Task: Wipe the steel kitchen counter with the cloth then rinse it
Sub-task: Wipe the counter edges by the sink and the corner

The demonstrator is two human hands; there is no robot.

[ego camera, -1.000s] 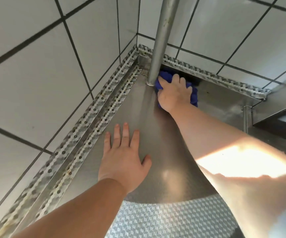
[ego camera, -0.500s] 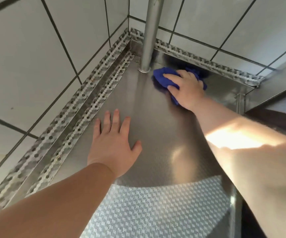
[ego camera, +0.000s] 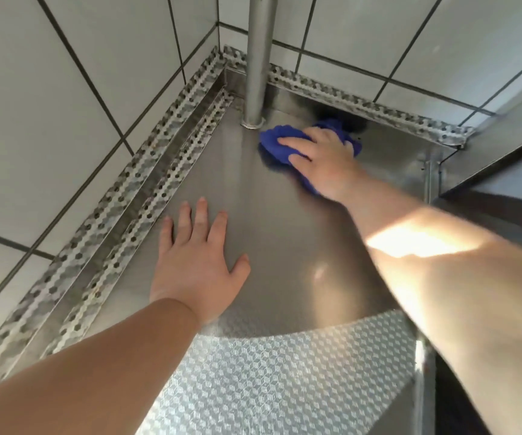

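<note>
Head view puts you over the back corner of the steel tabletop, where two tiled walls meet. Your right hand presses the blue cloth flat against the steel, fingers mostly straight and laid over it, with the cloth bunched under the palm; that spreads pressure across the fabric for wiping. The cloth lies just beside the base of the upright steel pole, near the perforated metal strip along the back wall, a tight spot where grime likely gathers. Your left hand rests on the bare steel nearer you, fingers spread wide and holding nothing, probably bracing you as you lean in. Wiping looks to be under way; rinsing is not yet done, and no tap or sink shows.
</note>
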